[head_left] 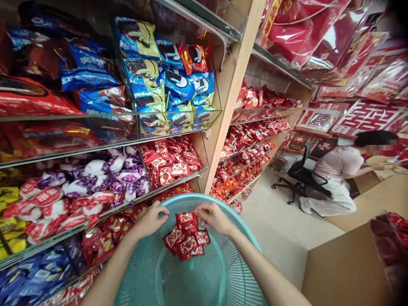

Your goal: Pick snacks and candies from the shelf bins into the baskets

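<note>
Step in hand, my read: placing red packets [188, 243] in the green basket [140, 267]. A small heap of them is sitting inside, toward the basket's far edge and between the hands, with bare floor showing on the near side. Right hand [213, 217] is reaching in from the basket's right edge; its fingers are meeting at a corner of the top packet. Can't tell if they're pinching it or just touching. Left hand [152, 220] is hovering around the far-left edge, fingers loosely curled, nothing visible in them. Similar shelf packets [172, 157] are lying beyond the basket's far edge, on a glass-fronted shelf [174, 184]. Next move, I'd judge, is calling for clearing the right fingers without dragging the top packet. Wrappers are looking slick; a nudge could be spreading the heap.
</note>
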Available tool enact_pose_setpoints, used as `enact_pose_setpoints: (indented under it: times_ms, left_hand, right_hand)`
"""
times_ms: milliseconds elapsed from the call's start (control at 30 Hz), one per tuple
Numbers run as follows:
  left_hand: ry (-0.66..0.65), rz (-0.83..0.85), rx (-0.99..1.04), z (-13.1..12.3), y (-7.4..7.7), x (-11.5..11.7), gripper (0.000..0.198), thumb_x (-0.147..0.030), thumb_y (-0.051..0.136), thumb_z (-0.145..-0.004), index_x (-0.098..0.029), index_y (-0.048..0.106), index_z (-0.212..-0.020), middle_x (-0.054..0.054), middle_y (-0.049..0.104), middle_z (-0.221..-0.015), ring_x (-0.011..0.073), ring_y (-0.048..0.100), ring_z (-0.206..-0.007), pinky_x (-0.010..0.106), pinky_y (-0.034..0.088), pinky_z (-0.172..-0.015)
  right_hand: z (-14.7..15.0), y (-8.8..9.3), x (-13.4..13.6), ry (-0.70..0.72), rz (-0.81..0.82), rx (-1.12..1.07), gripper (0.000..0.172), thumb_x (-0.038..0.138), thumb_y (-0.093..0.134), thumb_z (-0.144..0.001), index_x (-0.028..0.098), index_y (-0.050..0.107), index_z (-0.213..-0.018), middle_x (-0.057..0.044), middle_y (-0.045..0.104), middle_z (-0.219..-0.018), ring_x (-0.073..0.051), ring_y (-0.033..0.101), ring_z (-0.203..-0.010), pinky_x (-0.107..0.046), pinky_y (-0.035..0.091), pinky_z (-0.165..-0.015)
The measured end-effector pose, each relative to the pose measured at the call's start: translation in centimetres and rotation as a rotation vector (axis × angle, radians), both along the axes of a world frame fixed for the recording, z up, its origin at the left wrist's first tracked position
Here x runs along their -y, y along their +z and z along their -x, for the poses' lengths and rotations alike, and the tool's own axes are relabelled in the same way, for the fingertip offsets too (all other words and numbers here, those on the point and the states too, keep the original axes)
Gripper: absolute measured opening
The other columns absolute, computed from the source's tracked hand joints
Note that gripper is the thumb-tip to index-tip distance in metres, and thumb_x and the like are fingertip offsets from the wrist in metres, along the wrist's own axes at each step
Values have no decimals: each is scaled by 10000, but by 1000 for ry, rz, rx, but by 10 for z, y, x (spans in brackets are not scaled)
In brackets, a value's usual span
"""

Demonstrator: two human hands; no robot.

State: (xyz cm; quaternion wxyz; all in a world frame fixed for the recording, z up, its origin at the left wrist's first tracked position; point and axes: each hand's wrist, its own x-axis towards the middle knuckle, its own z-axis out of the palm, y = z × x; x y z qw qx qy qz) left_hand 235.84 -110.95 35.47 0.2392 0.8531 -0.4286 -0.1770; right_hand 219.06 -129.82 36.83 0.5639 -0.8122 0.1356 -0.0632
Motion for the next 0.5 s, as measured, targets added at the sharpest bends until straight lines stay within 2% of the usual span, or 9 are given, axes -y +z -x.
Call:
enact_pose_setpoints:
  times_ms: [133, 233, 400, 500]
  left_hand:
    - [-84, 70, -119, -5, 0, -3, 331, -243, 484, -725, -271, 685, -986, 15, 501, -977, 186, 570, -935, 287, 418, -883]
    - [-128, 78, -162, -7, 1, -3, 327, -301, 552, -707, -266, 688, -1003, 11, 473, -955, 198, 546, -969, 295, 414, -907]
    - [-164, 93, -194, -10, -4, -2, 242, -446, 594, -715, -224, 683, -754, -4, 445, -919, 196, 519, -967, 298, 400, -906]
    - [-175, 105, -202, -11, -7, -4, 259, -455, 572, -741, -215, 665, -719, -7, 442, -915, 189, 510, -965, 292, 390, -901]
  right_hand:
    - [-8, -20, -6, 33, 30, -12, 399, 522, 497, -832, 153, 600, -722, 35, 504, -493, -74, 414, -430, -191, 332, -436]
    - [-12, -24, -12, 26, 15, -11, 397, 520, 495, -834, 150, 626, -775, 27, 522, -517, -83, 437, -450, -197, 349, -453]
    - [-12, -25, -18, 7, 10, 21, 430, 547, 514, -815, 142, 659, -808, 4, 569, -581, -102, 495, -500, -213, 404, -498]
    - [-12, -28, -18, -4, 3, 16, 438, 554, 504, -819, 147, 665, -810, 10, 561, -568, -103, 494, -495, -210, 405, -488]
